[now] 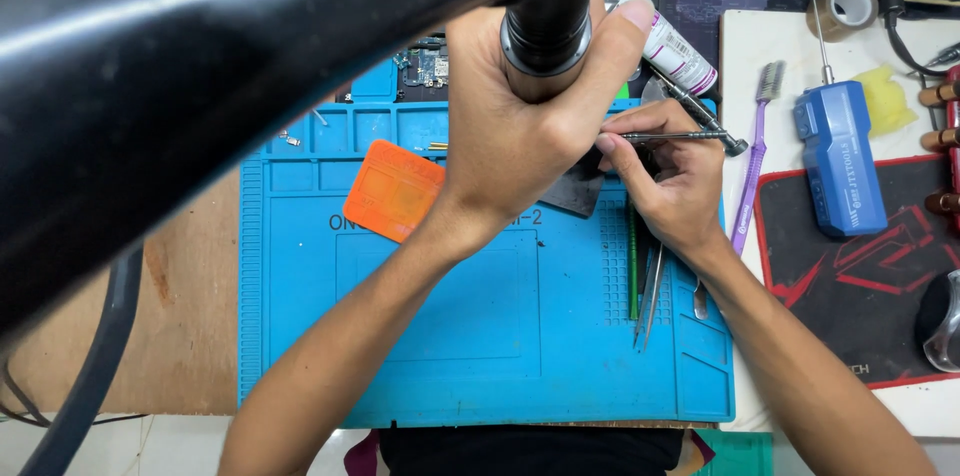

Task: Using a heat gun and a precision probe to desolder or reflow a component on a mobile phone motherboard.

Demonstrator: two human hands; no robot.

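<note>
Both forearms are bare and sleeveless, above a dark garment.

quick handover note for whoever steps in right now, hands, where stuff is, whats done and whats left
Left hand: wrapped around the black barrel of a hot-air tool, nozzle end pointing down toward the mat.
Right hand: holds thin metal tweezers, tips pointing left toward a small dark part under the left hand.
Things: blue work mat with an orange square pad on it; spare tweezers and a green tool lie by the right wrist; a circuit board sits at the mat's far edge.
Done: cannot tell from this view.
Left: the dark part is still on the mat, mostly hidden.
</note>
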